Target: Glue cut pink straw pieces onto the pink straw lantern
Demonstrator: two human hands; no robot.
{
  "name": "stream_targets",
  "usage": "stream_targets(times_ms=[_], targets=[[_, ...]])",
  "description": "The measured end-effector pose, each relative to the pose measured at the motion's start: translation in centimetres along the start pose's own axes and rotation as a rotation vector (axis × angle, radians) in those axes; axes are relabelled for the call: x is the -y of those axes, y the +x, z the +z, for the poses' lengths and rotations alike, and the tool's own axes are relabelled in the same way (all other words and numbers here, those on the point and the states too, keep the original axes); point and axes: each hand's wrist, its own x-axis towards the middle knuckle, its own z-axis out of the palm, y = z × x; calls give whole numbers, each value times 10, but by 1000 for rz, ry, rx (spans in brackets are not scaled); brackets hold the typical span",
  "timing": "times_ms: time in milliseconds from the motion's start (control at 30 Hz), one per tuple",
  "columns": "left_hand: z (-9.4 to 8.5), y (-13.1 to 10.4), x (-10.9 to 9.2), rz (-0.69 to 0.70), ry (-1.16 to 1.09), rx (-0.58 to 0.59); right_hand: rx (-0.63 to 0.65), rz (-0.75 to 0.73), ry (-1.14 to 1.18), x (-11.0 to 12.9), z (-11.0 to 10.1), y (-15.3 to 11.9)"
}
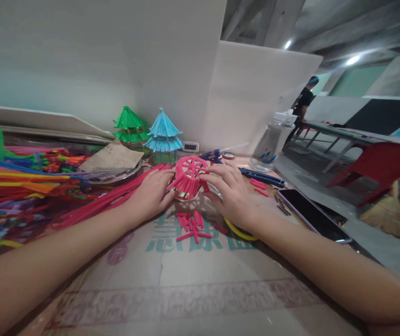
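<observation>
red frame (190, 176); ringed end up, long axis seemingly upright; grip: left hand (153, 192), right hand (233, 195) holding its sides

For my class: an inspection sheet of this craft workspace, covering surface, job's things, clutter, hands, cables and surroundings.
Surface: printed cardboard, bare towards the wearer.
Job's things: red openwork piece; short red pieces in front; long red stems to the left.
Clutter: multicoloured stems at left; phone, dark blue tool and clear bottle at right.
Hands: left hand and right hand have fingers at either side of the openwork piece; firmness of grip unclear.
Cables: nothing seen for certain; yellow loop partly hidden.
Surroundings: person by a far table; red chair; broom.
</observation>
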Motion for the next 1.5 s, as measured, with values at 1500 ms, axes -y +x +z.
stream_targets(times_ms=[1500], targets=[[3, 0, 6, 85, -15, -32, 266, 1115, 1182, 34, -5, 8]])
